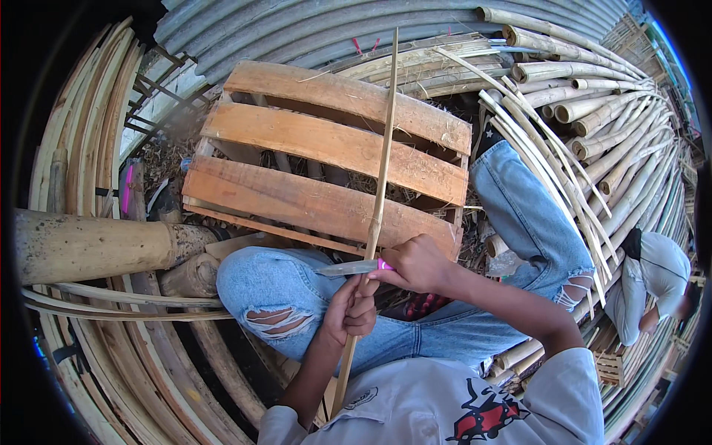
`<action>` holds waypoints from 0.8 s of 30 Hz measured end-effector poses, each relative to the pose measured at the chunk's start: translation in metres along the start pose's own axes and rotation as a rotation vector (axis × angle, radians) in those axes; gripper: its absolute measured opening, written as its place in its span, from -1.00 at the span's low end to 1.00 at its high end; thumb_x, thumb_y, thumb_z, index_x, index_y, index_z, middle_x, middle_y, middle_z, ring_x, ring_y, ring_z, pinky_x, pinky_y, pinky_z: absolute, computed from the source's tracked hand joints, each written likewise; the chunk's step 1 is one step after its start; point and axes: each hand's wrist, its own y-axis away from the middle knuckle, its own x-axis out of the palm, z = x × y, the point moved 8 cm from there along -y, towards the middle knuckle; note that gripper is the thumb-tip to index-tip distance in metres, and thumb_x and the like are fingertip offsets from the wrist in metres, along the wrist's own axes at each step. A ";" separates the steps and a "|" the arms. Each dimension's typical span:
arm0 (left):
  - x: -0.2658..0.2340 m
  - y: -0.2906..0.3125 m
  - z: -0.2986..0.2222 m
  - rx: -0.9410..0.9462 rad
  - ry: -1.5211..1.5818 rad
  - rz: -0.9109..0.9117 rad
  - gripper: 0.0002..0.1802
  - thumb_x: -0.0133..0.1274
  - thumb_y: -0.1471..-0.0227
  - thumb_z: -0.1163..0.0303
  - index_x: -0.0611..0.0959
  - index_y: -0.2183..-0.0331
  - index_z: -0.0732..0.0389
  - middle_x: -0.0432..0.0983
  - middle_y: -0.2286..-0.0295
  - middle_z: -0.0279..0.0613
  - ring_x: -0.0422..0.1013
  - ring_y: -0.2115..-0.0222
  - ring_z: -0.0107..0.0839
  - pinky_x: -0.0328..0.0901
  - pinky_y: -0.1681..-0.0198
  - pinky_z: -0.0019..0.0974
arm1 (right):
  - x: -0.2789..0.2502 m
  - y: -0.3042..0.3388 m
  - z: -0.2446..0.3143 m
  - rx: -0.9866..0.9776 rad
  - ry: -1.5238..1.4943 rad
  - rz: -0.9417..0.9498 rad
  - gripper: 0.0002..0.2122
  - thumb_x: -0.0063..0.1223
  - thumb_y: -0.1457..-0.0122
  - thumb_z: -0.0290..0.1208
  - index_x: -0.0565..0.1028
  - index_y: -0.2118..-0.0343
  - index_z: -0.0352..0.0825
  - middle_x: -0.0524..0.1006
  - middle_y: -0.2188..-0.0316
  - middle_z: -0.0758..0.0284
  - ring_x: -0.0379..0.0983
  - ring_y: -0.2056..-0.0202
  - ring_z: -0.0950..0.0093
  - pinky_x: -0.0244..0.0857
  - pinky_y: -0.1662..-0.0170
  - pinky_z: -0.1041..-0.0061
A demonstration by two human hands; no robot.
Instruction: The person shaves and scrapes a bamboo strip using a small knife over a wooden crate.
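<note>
A long, thin bamboo strip (385, 148) runs from against my shirt up and away over a low wooden slatted crate (297, 141). My left hand (351, 308) is wrapped round the strip just above my lap. Closed on the pink handle of a knife (345, 268), my right hand (417, 265) sits just above the left one. The knife's blade points left and lies across the strip at my left fingertips. Part of the handle is hidden in my right fist.
Bamboo poles (549, 72) are piled at the far right, with split strips (552, 152) beside my leg. A thick bamboo pole (96, 248) juts in from the left, over more split lengths. Corrugated sheeting (311, 30) stands behind the crate. Another person (656, 271) bends over at the right.
</note>
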 end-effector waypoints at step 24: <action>-0.014 -0.004 -0.008 0.047 -0.436 -0.271 -0.55 -0.40 -0.22 -0.08 0.26 0.53 0.03 -0.09 0.85 -0.50 -0.22 0.91 -0.71 -0.27 0.89 -0.60 | -0.016 -0.003 -0.055 0.263 0.057 0.154 -0.42 -0.27 -0.15 0.18 0.48 0.67 -0.28 0.42 0.77 0.18 0.42 0.68 0.18 0.25 0.61 0.26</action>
